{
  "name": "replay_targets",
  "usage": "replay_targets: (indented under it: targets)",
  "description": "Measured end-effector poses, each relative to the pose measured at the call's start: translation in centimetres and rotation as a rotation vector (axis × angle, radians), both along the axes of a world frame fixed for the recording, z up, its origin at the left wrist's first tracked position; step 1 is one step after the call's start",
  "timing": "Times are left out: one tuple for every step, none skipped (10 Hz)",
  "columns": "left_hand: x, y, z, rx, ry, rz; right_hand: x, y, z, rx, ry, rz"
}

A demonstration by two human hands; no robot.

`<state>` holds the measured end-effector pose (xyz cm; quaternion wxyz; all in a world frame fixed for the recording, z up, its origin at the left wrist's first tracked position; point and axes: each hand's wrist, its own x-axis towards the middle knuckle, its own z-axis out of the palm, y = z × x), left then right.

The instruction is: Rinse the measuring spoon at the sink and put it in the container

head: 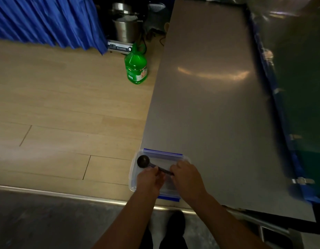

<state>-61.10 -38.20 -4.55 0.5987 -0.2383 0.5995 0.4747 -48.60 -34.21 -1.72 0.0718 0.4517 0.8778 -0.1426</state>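
Steel counter point(206, 105): both hands (left point(149, 180), right point(187, 178)) pinch spoon point(144, 161) over container point(133, 177).

Dim, warm light; soft curved glare streak on the steel tabletop point(209, 72), right and near edges dark and smeared, wide-angle bending at the borders, overall slightly soft focus.

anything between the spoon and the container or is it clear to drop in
Nothing visible blocks it. The measuring spoon is held by both the left hand and the right hand directly over the open clear container, which has no lid on it and looks empty inside.
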Motion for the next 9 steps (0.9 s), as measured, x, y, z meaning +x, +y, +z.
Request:
replay_targets:
  targets:
    - [-0.1, 0.3, -0.5, 0.042, -0.024, -0.063, -0.4, -0.4, 0.2, 0.008, -0.038, -0.026]
    - [-0.2, 0.6, -1.0, 0.055, -0.037, -0.116, -0.8, -0.6, 0.0, 0.031, -0.061, -0.033]
    - [-0.5, 0.6, -1.3, 0.035, -0.054, -0.105, -1.3, -0.8, -0.2, 0.057, -0.061, -0.031]
    - [-0.6, 0.4, -1.2, 0.034, -0.088, -0.012, -1.6, -0.9, -0.4, 0.068, -0.068, -0.031]
    - [-0.7, 0.1, -1.2, 0.037, -0.095, 0.002, -1.6, -0.9, -0.6, 0.069, -0.066, -0.049]
    - [-0.9, 0.1, -1.0, 0.039, -0.092, -0.018, -1.3, -0.9, -0.9, 0.038, -0.064, -0.055]
    - [-1.0, 0.1, 0.2, 0.092, -0.108, 0.001, -1.2, -0.6, -1.1, -0.041, -0.067, -0.046]
    - [-1.1, -0.4, 2.2, 0.136, -0.128, 0.011, -0.8, -0.3, -0.6, -0.098, -0.041, -0.083]
    - [-1.3, -1.0, 4.4, 0.154, -0.115, 0.005, -0.3, -0.4, 0.7, -0.113, 0.036, -0.124]
